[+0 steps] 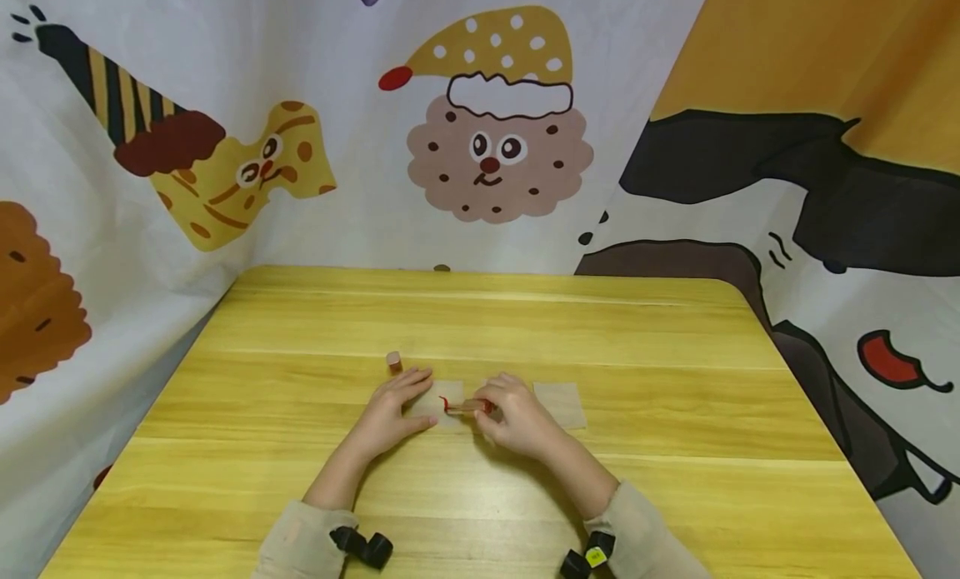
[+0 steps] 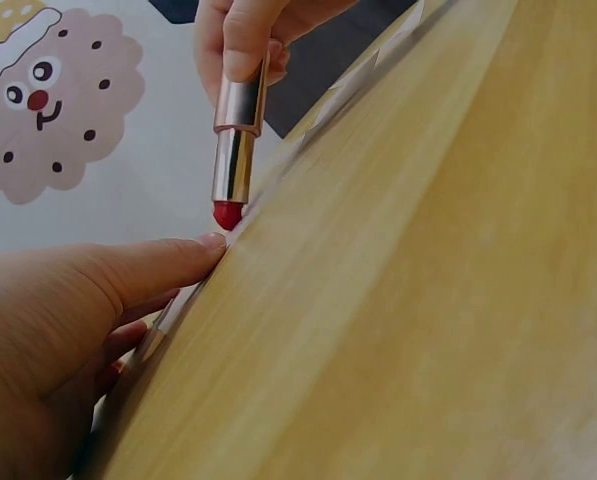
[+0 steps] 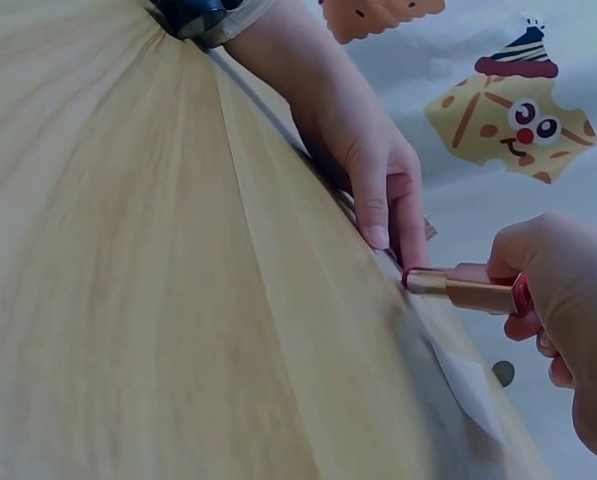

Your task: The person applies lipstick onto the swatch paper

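Beige sleeves (image 1: 296, 541) nearest, the left hand (image 1: 386, 412), thumb and fingers parted, rests on a pale sheet (image 1: 452, 391); the right hand (image 1: 517, 416) pinches a lipstick (image 1: 467, 406) beside a red mark (image 1: 444, 402) (drawing, seemingly; lengthening it calls for light pressure)

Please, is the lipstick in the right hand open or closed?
Open. The lipstick shows its bare red tip in the left wrist view.

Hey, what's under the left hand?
Part of a pale paper square; its uncovered area shows a red mark. Whatever the left hand covers can't be seen.
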A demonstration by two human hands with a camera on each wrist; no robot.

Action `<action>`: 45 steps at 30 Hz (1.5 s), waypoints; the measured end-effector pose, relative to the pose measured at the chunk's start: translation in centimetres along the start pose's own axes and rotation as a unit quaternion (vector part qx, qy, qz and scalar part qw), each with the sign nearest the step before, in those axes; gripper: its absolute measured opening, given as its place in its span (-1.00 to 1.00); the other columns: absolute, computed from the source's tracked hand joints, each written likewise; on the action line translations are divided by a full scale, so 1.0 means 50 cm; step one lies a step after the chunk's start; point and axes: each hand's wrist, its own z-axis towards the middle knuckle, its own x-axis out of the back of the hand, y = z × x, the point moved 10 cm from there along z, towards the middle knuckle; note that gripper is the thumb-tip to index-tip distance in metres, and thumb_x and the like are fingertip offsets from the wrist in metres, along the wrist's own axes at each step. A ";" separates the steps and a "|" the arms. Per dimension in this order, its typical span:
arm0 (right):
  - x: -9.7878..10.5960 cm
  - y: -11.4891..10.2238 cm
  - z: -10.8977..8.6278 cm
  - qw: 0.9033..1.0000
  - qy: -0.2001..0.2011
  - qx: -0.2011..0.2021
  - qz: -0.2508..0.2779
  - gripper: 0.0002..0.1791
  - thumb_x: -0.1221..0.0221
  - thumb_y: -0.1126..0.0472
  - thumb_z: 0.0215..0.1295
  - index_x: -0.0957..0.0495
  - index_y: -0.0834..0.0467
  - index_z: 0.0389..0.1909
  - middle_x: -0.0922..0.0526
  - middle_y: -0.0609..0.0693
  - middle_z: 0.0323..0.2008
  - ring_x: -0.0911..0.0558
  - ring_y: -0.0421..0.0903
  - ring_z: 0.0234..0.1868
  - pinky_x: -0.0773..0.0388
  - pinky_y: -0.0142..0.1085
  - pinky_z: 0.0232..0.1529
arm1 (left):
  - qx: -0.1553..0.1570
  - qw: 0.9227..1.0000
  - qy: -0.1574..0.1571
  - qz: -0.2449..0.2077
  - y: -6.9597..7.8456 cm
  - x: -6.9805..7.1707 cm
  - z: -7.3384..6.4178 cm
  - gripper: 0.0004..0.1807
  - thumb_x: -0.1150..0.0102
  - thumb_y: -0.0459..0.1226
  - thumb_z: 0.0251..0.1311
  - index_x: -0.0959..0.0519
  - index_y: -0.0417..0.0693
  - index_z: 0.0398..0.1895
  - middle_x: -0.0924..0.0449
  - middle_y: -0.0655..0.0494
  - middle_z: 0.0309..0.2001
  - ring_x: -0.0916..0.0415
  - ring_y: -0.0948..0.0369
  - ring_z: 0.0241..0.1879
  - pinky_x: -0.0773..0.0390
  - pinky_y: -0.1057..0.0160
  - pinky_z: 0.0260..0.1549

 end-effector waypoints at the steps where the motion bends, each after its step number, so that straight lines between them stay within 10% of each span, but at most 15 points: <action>1: 0.003 0.003 -0.001 1.000 0.003 -0.006 0.006 -0.81 -0.24 0.25 0.11 -0.65 0.21 -0.25 -0.63 -0.09 -0.34 -0.49 -0.19 -0.28 -0.49 -0.29 -0.19 | 0.000 1.000 0.000 -0.002 0.000 0.000 0.000 -0.32 -0.42 -0.19 0.05 -0.44 -0.29 0.23 -0.29 -0.09 0.34 -0.07 -0.09 0.38 -0.04 -0.25 0.26; 45: 0.137 0.037 -0.049 0.983 0.154 -0.008 0.100 -0.78 -0.26 0.39 0.08 -0.67 0.19 -0.22 -0.57 -0.19 -0.41 -0.44 -0.06 -0.42 -0.41 -0.23 -0.46 | -0.008 0.998 0.058 -0.036 0.045 0.002 0.008 -0.24 -0.50 -0.17 -0.06 -0.45 -0.21 0.25 -0.41 -0.04 0.26 -0.20 -0.06 0.32 -0.09 -0.19 0.27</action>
